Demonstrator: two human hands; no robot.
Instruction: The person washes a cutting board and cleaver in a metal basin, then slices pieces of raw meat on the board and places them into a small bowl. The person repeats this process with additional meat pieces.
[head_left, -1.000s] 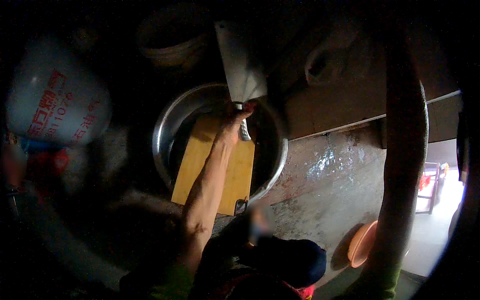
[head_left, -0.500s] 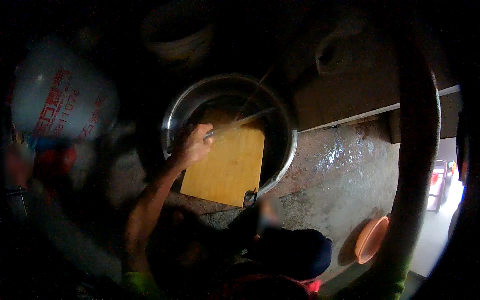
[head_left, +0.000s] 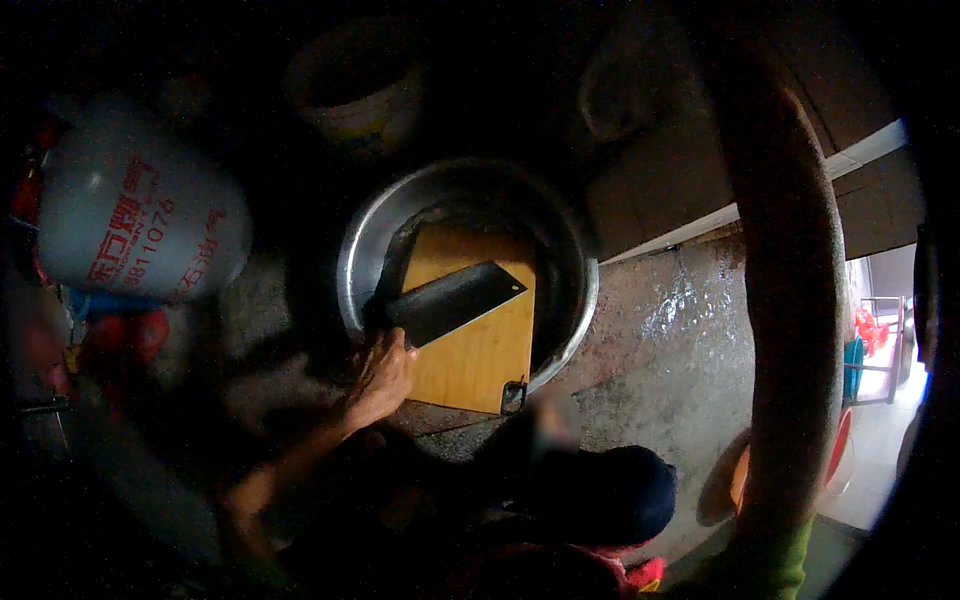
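Note:
My left hand [head_left: 385, 378] is closed around the handle end of a dark cleaver [head_left: 462, 302]. Its broad rectangular blade, with a small hole near the far corner, shows flat above a wooden cutting board [head_left: 480, 365]; I cannot tell whether they touch. The board rests slanted in a round metal basin [head_left: 588, 300], and its near end reaches over the rim. A dark loop handle [head_left: 512, 397] sits at the board's near right corner. My right forearm [head_left: 795, 300] stretches far up the right side, and its hand is lost in the darkness at the top.
A grey-white gas cylinder [head_left: 90, 230] with red printing stands at left. Beyond the basin is a pale bucket [head_left: 370, 120]. Wet concrete floor [head_left: 690, 310] lies to the right, below a pale ledge [head_left: 690, 235]. An orange basin [head_left: 740, 475] is partly behind my right arm.
My left hand has come nearer to me, and the cleaver has turned from a blurred thin edge to its flat side. My right arm has shifted left, now partly covering the orange basin.

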